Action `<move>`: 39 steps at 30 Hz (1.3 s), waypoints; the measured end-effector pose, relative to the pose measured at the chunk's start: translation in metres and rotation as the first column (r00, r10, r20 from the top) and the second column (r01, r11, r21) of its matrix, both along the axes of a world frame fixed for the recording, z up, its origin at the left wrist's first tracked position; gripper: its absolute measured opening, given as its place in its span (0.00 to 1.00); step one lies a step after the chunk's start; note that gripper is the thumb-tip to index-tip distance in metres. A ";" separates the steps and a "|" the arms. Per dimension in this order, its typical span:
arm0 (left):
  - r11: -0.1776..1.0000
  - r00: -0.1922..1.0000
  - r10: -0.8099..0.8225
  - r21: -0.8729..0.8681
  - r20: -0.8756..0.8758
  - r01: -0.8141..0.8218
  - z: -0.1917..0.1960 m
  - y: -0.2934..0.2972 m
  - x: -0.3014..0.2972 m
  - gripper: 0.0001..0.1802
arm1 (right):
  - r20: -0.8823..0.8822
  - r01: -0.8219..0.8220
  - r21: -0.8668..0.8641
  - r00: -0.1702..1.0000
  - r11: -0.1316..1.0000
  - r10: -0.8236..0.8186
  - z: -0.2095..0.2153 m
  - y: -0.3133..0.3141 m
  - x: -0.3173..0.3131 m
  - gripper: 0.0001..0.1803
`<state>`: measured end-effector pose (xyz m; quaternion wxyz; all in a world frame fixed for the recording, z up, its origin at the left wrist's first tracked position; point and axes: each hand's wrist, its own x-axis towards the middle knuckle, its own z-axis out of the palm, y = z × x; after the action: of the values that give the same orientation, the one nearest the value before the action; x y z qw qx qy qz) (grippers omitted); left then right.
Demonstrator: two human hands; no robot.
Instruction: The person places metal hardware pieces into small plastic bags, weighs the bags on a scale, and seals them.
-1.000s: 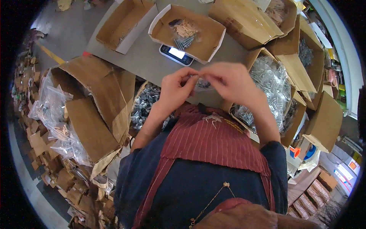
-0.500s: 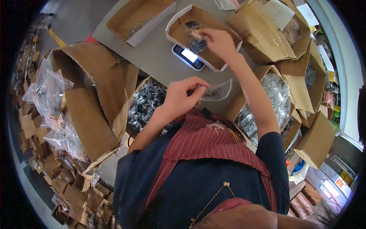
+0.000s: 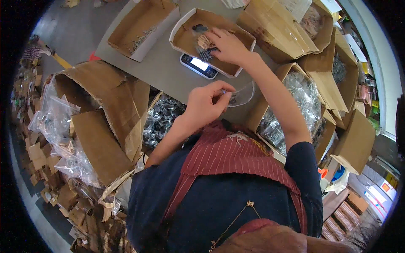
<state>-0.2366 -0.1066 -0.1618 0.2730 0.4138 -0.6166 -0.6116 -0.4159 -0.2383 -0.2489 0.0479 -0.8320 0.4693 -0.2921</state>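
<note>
My left hand (image 3: 207, 103) pinches the edge of a small clear plastic bag (image 3: 242, 97), which hangs out to the right between the hand and my right forearm. Over an open cardboard tray (image 3: 238, 69) is my right hand (image 3: 230, 47), its fingers stretched out and apart, touching the contents. Beneath and beside those fingers lie tan peg-like pieces (image 3: 204, 42), grey screws (image 3: 205, 54) and a dark clump of small parts (image 3: 199, 28). The tray rests on or against a white digital scale (image 3: 198, 66) with a lit display.
Left of the tray stands another cardboard tray (image 3: 147, 25) with some screws. A large carton (image 3: 101, 139) at the left holds clear bags of parts. Cartons of bagged hardware (image 3: 162, 120) and bagged metal parts (image 3: 291, 109) flank me. More open cartons (image 3: 282, 31) crowd the right.
My right hand has gone from a pinch at the tan pieces to fingers spread over the tray. The left hand still holds the bag. The whole view has shifted slightly.
</note>
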 end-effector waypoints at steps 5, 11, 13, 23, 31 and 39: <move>1.000 0.998 0.002 -0.007 0.060 -0.002 0.000 0.002 0.011 0.09 | -0.124 0.088 0.271 0.991 0.959 -0.056 0.005 -0.012 -0.004 0.16; 0.997 0.983 0.071 -0.024 0.170 -0.067 -0.010 -0.008 0.029 0.11 | 0.665 -0.154 0.466 0.711 0.871 -0.230 0.058 0.012 -0.032 0.17; 0.992 0.984 0.096 0.064 0.148 -0.107 -0.008 -0.011 0.028 0.11 | 0.734 -0.255 0.507 0.628 0.823 -0.258 0.087 0.035 -0.034 0.17; 0.988 0.994 0.065 0.133 0.085 -0.076 -0.014 -0.022 0.019 0.12 | 0.789 -0.479 0.560 0.558 0.676 -0.257 0.104 0.104 -0.056 0.17; 0.977 0.995 0.096 0.189 0.004 -0.095 -0.026 -0.038 0.021 0.13 | 0.255 -0.352 0.537 0.934 0.767 0.251 0.090 0.109 -0.051 0.14; 0.991 0.973 0.111 0.057 0.202 -0.125 -0.042 -0.058 0.028 0.11 | 0.456 -0.249 0.749 0.866 0.614 -0.206 0.066 0.099 -0.072 0.15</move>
<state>-0.2084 -0.1643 -0.2035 0.2315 0.5177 -0.5936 -0.5709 -0.4876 -0.1391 -0.1834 0.5317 -0.6248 0.5092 -0.2600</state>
